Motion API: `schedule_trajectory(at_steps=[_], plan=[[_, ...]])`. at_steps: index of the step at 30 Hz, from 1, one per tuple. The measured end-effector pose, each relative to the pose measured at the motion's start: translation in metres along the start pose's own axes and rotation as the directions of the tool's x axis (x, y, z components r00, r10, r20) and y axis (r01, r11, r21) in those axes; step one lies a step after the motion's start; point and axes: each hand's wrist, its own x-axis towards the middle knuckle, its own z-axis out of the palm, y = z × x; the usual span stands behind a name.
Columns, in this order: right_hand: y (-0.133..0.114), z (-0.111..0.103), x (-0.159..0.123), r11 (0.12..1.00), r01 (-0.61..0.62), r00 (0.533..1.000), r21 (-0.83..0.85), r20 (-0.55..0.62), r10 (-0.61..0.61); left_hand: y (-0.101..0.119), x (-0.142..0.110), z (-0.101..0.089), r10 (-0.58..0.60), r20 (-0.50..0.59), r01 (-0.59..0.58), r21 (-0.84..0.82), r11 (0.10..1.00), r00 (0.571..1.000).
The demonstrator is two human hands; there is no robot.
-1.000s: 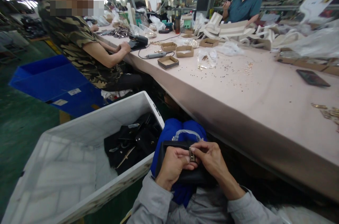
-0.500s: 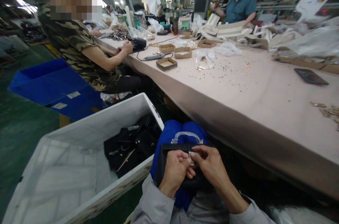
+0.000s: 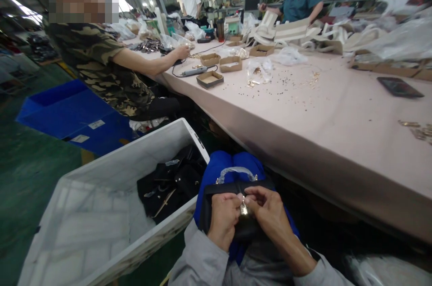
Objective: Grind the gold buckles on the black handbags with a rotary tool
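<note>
A black handbag (image 3: 221, 188) lies across my lap on blue cloth (image 3: 219, 160). Its carrying handle (image 3: 238, 170) is wrapped in clear plastic and arches away from me. Both hands meet at the middle of the bag's front, around a shiny gold-coloured metal clasp (image 3: 243, 208). My left hand (image 3: 224, 216) pinches the clasp's upper part from the left, fingers curled. From the right, my right hand (image 3: 268, 207) pinches the same part between thumb and forefinger. The clasp's lower plate hangs visible between the hands; its top is partly hidden by fingertips.
A white bin (image 3: 101, 196) at my left holds several black bags (image 3: 172, 182). Along the right runs a long table (image 3: 337, 119) with cardboard trays (image 3: 209, 79), scattered small metal parts, a phone (image 3: 400, 87) and a grey corded tool (image 3: 194, 71). Co-workers sit and stand around it.
My fingers have shifted up on the clasp, so its lower plate now shows between them. The co-worker in camouflage has stretched an arm forward over the table.
</note>
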Motion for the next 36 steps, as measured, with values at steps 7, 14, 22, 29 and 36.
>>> schedule_trajectory(at_steps=[7, 14, 22, 29, 36], plan=[[-0.007, 0.001, -0.007, 0.993, 0.011, 0.998, -0.114, 0.057, -0.005, -0.006, 0.006, 0.001, 0.065, 0.028, -0.063, -0.061, 0.996, 0.998], [0.002, 0.0, -0.005, 1.0, -0.026, 0.995, 0.015, 0.093, 0.024, -0.003, 0.011, -0.008, -0.028, 0.219, 0.045, -0.076, 0.996, 0.975], [0.002, -0.001, -0.005, 0.995, -0.066, 0.994, 0.081, 0.095, 0.059, -0.002, 0.011, -0.009, -0.103, 0.31, 0.158, -0.16, 0.974, 0.945], [0.001, 0.0, -0.006, 0.986, -0.08, 0.994, 0.145, 0.083, 0.069, 0.002, 0.01, -0.01, -0.213, 0.35, 0.31, -0.249, 0.918, 0.912], [0.004, -0.001, -0.007, 0.993, -0.046, 0.995, 0.107, 0.087, 0.037, -0.001, 0.008, -0.007, -0.053, 0.311, 0.117, -0.191, 0.975, 0.949]])
